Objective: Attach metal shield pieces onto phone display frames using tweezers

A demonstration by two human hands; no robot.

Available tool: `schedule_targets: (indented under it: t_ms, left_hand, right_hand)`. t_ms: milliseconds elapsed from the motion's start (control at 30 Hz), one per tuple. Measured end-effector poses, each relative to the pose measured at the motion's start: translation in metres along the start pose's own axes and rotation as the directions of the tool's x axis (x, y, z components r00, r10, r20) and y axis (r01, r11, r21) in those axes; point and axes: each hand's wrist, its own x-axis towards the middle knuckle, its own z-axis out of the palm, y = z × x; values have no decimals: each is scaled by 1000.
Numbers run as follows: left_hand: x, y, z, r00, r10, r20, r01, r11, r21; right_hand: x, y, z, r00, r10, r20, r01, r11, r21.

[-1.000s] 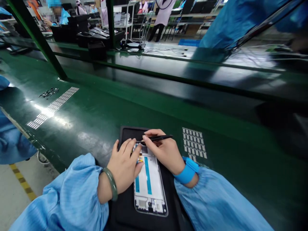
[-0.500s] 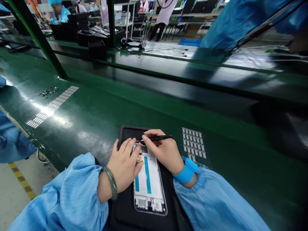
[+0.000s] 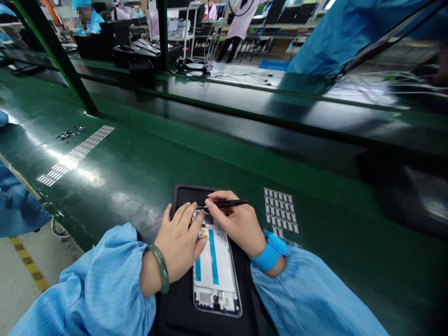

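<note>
A phone frame (image 3: 224,266), silvery-white with blue strips inside, lies lengthwise on a black tray (image 3: 182,303). My left hand (image 3: 180,242) rests over its upper left part, fingers apart and fingertips touching the frame's far end. In my right hand (image 3: 241,224) are slim black tweezers (image 3: 231,203), pinched between thumb and fingers, their thin tip pointing left at the far end of the frame. The spot where tip and left fingertips meet is mostly covered by my fingers. A small orange-yellow piece (image 3: 203,232) shows beside my left thumb.
Rows of small metal plates (image 3: 280,212) lie right of the tray on the green bench (image 3: 140,163). Farther left are a long strip of similar plates (image 3: 75,156) and a pile of small dark parts (image 3: 71,133). A green post (image 3: 66,70) rises behind; a blue-sleeved person (image 3: 322,46) is across.
The tweezers and my right hand have shifted very slightly left. My left hand stays on the frame, and the view has moved a little.
</note>
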Motion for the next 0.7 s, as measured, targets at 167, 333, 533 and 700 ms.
schedule_targets:
  t_ms: [167,333,533,700]
  left_hand:
    - [-1,0,0,1000,4,-6,-4,1000,11]
    - [0,0,0,1000,-2,2,2,1000,11]
    - [1,1,1,1000,-1,-13,1,1000,19]
    - [1,-2,1,1000,-4,-9,4,1000,-8]
  right_hand:
    - [-1,0,0,999,-33,-37,33,999,-6]
    - [-1,-3,0,993,-111,-38,109,992,-65]
    - [0,-1,2,996,-54,-64,52,998,-35]
    - [-2,4,2,990,105,-96,-93,988,123]
